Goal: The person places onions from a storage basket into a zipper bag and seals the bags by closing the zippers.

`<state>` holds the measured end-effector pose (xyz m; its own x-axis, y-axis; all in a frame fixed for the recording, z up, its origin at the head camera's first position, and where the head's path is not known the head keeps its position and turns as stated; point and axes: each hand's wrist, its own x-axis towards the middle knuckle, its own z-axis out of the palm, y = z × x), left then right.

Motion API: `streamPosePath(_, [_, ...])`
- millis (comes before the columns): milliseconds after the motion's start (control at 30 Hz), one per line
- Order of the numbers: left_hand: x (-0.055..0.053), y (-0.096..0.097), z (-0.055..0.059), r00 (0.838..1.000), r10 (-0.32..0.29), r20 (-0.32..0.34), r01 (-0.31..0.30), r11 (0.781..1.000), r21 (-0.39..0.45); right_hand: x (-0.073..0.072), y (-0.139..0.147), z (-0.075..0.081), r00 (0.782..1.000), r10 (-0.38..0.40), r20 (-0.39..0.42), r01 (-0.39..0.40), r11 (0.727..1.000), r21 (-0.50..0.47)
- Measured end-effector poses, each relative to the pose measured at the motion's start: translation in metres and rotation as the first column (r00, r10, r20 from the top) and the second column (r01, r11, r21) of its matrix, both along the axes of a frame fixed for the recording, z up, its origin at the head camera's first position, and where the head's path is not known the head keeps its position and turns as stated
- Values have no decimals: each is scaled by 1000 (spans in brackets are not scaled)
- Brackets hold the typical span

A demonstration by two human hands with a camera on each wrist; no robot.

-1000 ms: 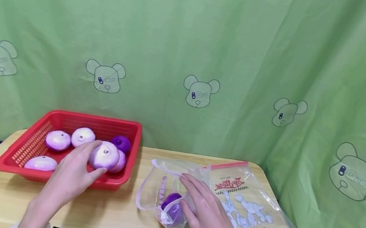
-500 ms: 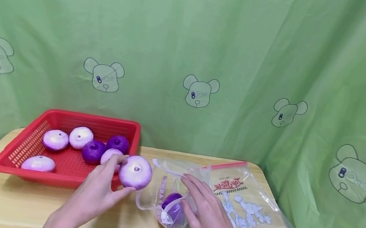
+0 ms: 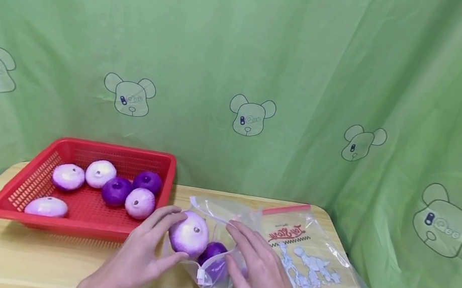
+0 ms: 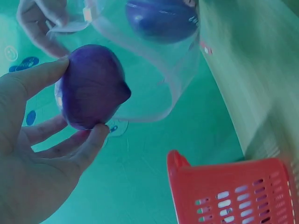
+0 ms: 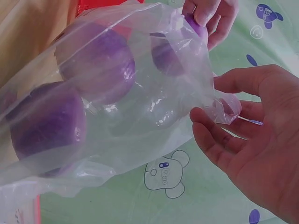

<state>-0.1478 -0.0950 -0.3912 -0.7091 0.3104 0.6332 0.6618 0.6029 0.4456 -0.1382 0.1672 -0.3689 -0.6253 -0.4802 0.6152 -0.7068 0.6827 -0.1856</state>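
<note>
My left hand (image 3: 135,253) grips a pale purple onion (image 3: 189,235) between thumb and fingers, at the mouth of a clear plastic slider bag (image 5: 154,105). The left wrist view shows this onion (image 4: 92,88) in front of the bag's open rim (image 4: 140,53). My right hand (image 3: 266,275) pinches the bag's rim on the right side and keeps the mouth apart. At least two purple onions lie inside the bag; the right wrist view shows one onion (image 5: 49,128) through the film. The bag's white slider (image 3: 200,276) is at the near side of the mouth.
A red plastic basket (image 3: 61,223) with several pale and dark purple onions stands on the left of the wooden table (image 3: 32,261). To the right lies another flat clear bag (image 3: 332,252) with printed cartoon figures. Green curtains (image 3: 208,59) enclose the back and sides.
My left hand has lifted the pale onion from the basket and carried it right to the bag's mouth. My right hand has stayed at the bag's rim.
</note>
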Motion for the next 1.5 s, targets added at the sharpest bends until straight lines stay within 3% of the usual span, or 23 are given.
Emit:
streamPosePath(233, [2,10,-4,995,-55,-84,56,998,5,7,-6,4,999,39,-30,-39,999,-8])
streamPosePath(467, [2,18,-12,978,-41,-206,33,999,-39,10,-12,3,997,71,-41,-70,997,11])
streamPosePath(800, [7,30,-24,995,-1,-103,-13,991,-136,9,-11,0,998,60,-26,-60,998,14])
streamPosePath(1067, [6,29,-21,991,-41,-127,22,988,-152,5,-7,1,999,23,35,-23,1000,0])
streamPosePath(1233, [7,25,-16,990,-59,-128,38,987,-159,3,-3,2,1000,16,14,-15,1000,-16])
streamPosePath(1500, [8,20,-11,984,-44,-172,14,985,-172,2,6,5,1000,-24,-13,23,999,-37])
